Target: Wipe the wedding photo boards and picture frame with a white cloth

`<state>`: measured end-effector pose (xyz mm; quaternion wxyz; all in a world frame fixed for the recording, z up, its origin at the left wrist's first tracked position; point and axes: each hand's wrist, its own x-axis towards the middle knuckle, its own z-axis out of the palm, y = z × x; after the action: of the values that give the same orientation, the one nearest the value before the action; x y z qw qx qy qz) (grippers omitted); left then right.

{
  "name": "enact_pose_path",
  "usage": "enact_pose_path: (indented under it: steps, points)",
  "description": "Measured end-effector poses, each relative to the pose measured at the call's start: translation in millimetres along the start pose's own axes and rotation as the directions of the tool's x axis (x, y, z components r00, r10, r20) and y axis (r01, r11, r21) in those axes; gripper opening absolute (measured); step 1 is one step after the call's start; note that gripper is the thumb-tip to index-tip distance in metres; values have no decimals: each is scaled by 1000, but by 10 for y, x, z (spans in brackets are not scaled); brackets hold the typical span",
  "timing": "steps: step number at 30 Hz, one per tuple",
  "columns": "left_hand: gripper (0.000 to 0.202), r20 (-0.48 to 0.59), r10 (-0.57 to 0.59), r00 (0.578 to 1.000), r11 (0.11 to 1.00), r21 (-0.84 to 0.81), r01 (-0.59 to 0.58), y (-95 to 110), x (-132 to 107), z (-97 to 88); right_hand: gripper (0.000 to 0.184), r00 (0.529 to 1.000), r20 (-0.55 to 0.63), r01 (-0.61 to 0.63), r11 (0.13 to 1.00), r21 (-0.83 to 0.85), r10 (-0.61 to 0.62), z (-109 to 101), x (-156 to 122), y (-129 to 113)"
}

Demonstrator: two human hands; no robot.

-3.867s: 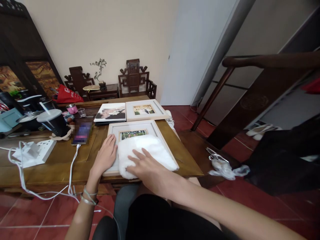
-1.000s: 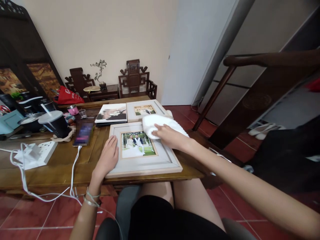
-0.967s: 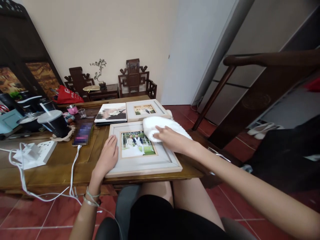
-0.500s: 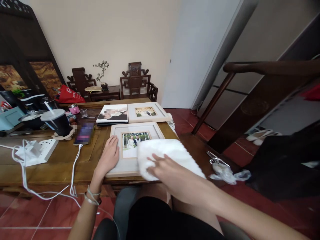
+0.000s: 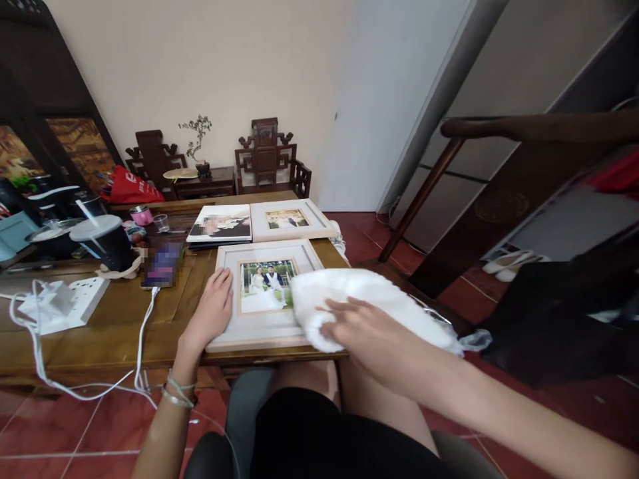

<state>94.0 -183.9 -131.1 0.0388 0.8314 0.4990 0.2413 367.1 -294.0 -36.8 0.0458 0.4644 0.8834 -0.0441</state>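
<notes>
A pale wooden picture frame [image 5: 264, 340] lies face up near the table's front edge, with a wedding photo of two people in its mount. My left hand [image 5: 213, 303] is closed over the frame's left edge. In my right hand [image 5: 357, 329] is a white fluffy towel [image 5: 372, 286], bunched under the fingers. The towel covers the frame's right side and hangs past the table's right edge.
Behind lie a second picture frame [image 5: 319, 226] and a photo album [image 5: 219, 223]. Leftward are a phone [image 5: 162, 265] on a white cable, a power strip [image 5: 82, 306] and a lidded drink cup [image 5: 107, 243]. A wooden chair [image 5: 444, 199] stands to the right.
My right hand and the towel have moved right across the frame, uncovering the right part of the photo. My left hand has stayed on the frame's left edge. The view has shifted slightly.
</notes>
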Motion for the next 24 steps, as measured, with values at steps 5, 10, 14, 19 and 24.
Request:
enact_pose_path:
  steps: [5,10,14,19,24]
  points:
    - [47,9,20,1000,999,31,-20,-12,9,13,45,987,-110,-132,986,-101,121,126,161,434]
    - [46,-9,13,1000,999,43,-13,-14,4,27,38,963,-248,-143,978,-151,103,99,992,746]
    - [45,-39,10,999,1000,29,-9,-19,3,48,45,967,-252,-97,965,-244,33,84,1411,748]
    - [45,-39,-14,999,1000,-12,14,-2,-4,45,40,989,-132,36,973,-226,-67,128,971,414]
    - [45,-46,-26,999,999,-30,25,27,-6,27,35,997,27,77,997,-28,-76,-29,234,-19]
